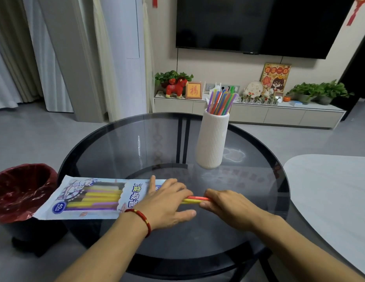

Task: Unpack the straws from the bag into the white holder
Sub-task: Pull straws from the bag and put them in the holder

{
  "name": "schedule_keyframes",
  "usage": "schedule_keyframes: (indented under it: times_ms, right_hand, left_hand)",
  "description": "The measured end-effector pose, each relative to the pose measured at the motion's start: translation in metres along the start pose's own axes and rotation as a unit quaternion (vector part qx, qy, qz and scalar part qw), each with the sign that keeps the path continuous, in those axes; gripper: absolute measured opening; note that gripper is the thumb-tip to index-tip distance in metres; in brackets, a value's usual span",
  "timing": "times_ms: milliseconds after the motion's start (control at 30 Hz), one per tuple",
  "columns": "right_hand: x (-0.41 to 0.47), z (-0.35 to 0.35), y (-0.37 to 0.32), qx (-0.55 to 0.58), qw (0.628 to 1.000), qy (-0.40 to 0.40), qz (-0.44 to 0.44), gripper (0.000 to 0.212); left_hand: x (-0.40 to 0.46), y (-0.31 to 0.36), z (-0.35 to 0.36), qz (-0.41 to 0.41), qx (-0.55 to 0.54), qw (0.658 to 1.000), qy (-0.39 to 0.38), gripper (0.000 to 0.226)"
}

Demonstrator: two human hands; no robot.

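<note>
Left hand [167,202]: flat on the bag [96,197] mouth, fingers spread, gripping nothing; I read it as pinning the bag so it won't slide.
Right hand [226,206]: fingers clamped on a few straws [196,199], palm down, poised to draw them out sideways.
Straws left: yellow and purple ones show through the bag window.
Holder [213,139]: upright on the glass table [120,139], well beyond my hands, already stocked.
</note>
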State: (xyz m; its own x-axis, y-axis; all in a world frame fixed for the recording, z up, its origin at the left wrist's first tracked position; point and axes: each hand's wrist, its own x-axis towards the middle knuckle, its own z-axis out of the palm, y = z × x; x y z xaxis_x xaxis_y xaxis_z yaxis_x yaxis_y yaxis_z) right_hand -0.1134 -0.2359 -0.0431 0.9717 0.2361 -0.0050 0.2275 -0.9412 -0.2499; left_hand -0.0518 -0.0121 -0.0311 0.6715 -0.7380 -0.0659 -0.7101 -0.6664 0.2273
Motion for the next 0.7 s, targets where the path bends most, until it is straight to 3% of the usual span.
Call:
schedule_keyframes:
  times_ms: [133,233,300,333,400,433,467,533,633,700]
  right_hand:
    - [-0.006,-0.017,0.005,0.137,0.99,-0.002,0.021,0.044]
    - [-0.017,-0.03,0.017,0.335,0.939,-0.028,0.07,0.034]
    - [-0.023,-0.036,0.025,0.476,0.872,-0.027,0.11,0.032]
    - [-0.025,-0.037,0.03,0.565,0.816,-0.028,0.115,0.041]
    - [-0.029,-0.036,0.037,0.737,0.667,-0.046,0.1,0.075]
    - [-0.03,-0.034,0.038,0.782,0.616,-0.054,0.083,0.088]
    - [-0.029,-0.031,0.035,0.801,0.593,-0.055,0.065,0.096]
    - [-0.021,-0.02,0.021,0.791,0.608,-0.031,0.058,0.098]
    - [0.0,0.004,-0.014,0.704,0.697,0.073,0.117,0.059]
    - [0.012,0.01,-0.031,0.663,0.711,0.163,0.167,0.039]
  left_hand:
    - [0.003,0.002,-0.001,-0.013,0.019,1.0,0.005,0.028]
    - [0.003,0.002,-0.004,-0.019,0.021,1.0,-0.002,0.02]
    - [0.003,0.003,-0.004,-0.024,0.021,0.999,-0.001,0.014]
    - [0.004,0.004,-0.004,-0.028,0.02,0.999,0.007,0.012]
    - [0.005,0.006,-0.004,-0.039,0.008,0.998,0.038,0.014]
    - [0.006,0.006,-0.005,-0.045,0.0,0.997,0.055,0.015]
    - [0.007,0.007,-0.005,-0.05,-0.005,0.996,0.07,0.016]
    - [0.008,0.01,-0.005,-0.053,0.0,0.995,0.086,0.016]
    - [0.011,0.018,0.0,-0.045,0.009,0.995,0.083,0.016]
    - [0.013,0.022,0.003,-0.043,0.009,0.995,0.085,0.013]
